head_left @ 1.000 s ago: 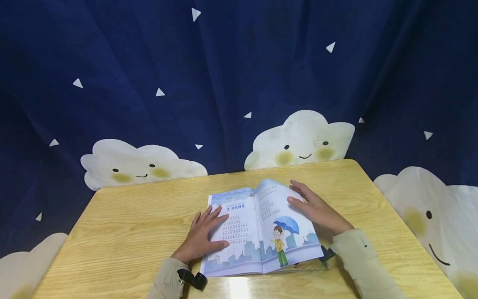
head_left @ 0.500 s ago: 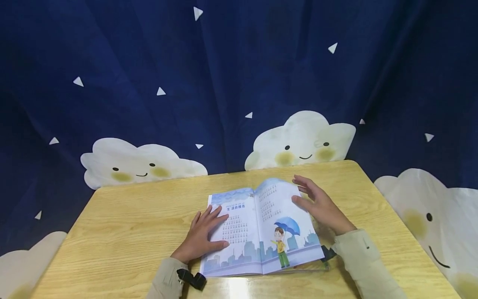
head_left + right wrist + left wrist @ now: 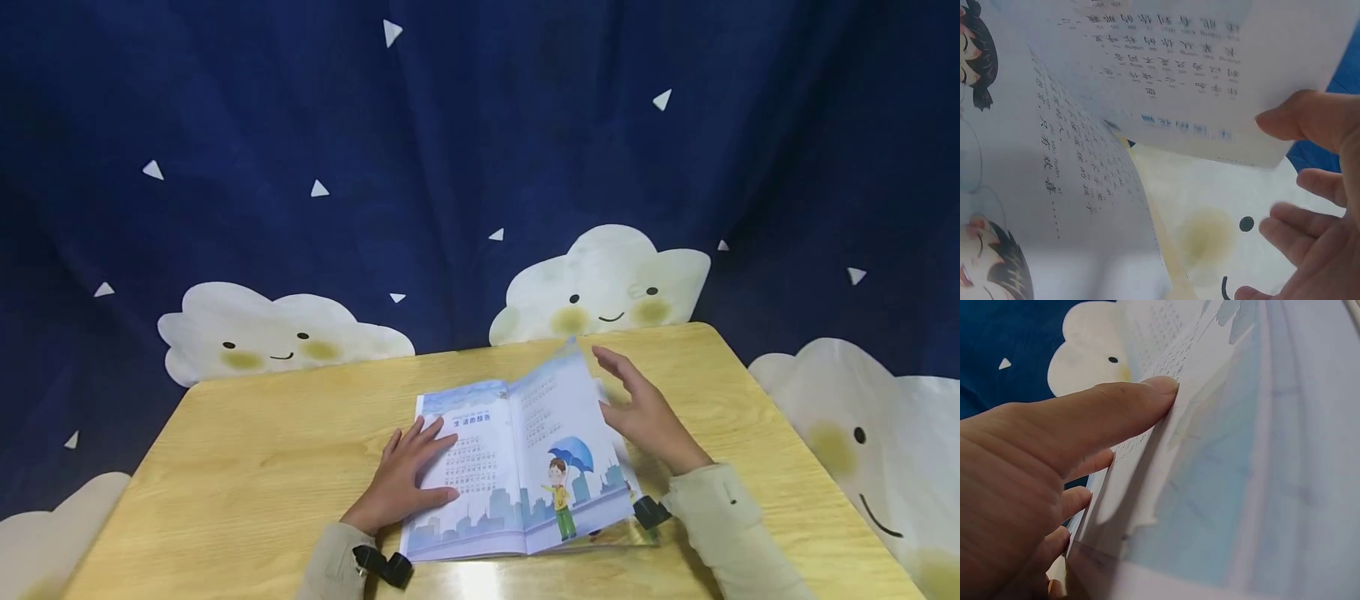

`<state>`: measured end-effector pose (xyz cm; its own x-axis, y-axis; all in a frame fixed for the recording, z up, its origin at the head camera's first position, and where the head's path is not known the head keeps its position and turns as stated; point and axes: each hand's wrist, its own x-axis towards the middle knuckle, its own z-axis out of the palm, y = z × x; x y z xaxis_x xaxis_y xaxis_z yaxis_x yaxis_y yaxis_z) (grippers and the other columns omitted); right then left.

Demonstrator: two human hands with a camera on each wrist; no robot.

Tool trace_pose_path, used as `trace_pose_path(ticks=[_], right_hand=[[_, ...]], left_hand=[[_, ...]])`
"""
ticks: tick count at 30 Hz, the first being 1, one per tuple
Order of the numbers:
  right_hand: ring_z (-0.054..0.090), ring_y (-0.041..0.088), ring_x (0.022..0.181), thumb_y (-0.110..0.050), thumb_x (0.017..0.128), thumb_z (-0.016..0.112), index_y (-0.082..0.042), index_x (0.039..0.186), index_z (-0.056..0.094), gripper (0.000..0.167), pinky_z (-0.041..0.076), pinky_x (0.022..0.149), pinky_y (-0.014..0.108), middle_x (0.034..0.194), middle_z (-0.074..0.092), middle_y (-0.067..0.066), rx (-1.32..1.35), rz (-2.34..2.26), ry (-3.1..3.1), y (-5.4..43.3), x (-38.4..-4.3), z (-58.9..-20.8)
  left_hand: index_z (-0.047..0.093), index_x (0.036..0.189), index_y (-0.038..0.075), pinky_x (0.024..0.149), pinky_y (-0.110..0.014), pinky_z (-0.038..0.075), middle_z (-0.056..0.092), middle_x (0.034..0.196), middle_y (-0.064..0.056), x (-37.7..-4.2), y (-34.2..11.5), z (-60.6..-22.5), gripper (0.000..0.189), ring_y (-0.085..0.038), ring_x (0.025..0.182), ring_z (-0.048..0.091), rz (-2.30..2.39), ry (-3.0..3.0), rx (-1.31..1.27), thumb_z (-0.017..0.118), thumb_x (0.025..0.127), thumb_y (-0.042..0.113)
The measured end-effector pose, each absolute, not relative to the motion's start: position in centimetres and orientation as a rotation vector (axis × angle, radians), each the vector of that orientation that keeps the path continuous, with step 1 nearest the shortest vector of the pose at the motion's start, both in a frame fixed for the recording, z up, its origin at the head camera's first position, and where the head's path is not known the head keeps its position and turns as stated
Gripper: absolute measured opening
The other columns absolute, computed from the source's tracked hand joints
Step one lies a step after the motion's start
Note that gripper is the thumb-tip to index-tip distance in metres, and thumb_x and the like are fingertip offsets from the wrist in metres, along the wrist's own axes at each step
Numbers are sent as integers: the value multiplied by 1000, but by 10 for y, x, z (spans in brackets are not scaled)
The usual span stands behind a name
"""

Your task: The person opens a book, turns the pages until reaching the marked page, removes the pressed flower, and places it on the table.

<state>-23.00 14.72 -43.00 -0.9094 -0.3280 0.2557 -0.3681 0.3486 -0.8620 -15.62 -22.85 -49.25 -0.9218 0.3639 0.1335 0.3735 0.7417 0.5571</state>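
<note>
An illustrated book (image 3: 468, 521) lies spread on the table, printed with Chinese text. My left hand (image 3: 411, 475) rests on its left page, fingers spread; the left wrist view shows the thumb (image 3: 1138, 403) straight along the paper. On the right side, a page (image 3: 536, 492) with a child under a blue umbrella stands lifted at a slant. My right hand (image 3: 656, 425) is beside that page's outer edge, fingers apart. In the right wrist view its thumb (image 3: 1300, 119) overlaps the lifted page (image 3: 1191, 37) near a corner; the other fingers are off the paper. Another printed page (image 3: 1066, 250) shows beneath.
The book is on a light wooden table (image 3: 262, 467). Behind hangs a dark blue curtain (image 3: 450, 167) with white triangles and smiling clouds (image 3: 607, 283). Black straps with small cameras (image 3: 386, 567) are on the wrists.
The right page has risen further, its top corner swinging up and leftward and uncovering the page below. My right hand has shifted slightly right, away from the page. The left hand keeps its place.
</note>
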Motion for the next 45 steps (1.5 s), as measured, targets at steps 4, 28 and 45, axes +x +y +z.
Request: trace_pose_path(ticks=[4,28,45], right_hand=[[30,35,140,-9,91,66,-12,153,22,77,22,109,61,153,33,15,675,1620,-2544,145,-227,-429],[57,21,117,-47,92,61,-3,139,51,65,36,107,46,135,57,11,1239,1227,-2889,82,-194,-435],[15,32,146,-53,90,60,-11,150,35,78,5,115,58,159,16,16,1158,1040,-3049,58,-175,-438]], left_hand=[[48,144,24,113,-59,0,28,157,-5,-151,-229,-494,78,-35,146,12,-971,-2920,-596,71,78,57],[48,144,23,113,-59,2,25,158,-11,-159,-230,-490,77,-34,146,13,-955,-2871,-641,72,78,55],[35,148,3,115,-50,-6,20,159,-11,-162,-233,-486,56,-32,147,10,-1706,-2678,-411,9,107,31]])
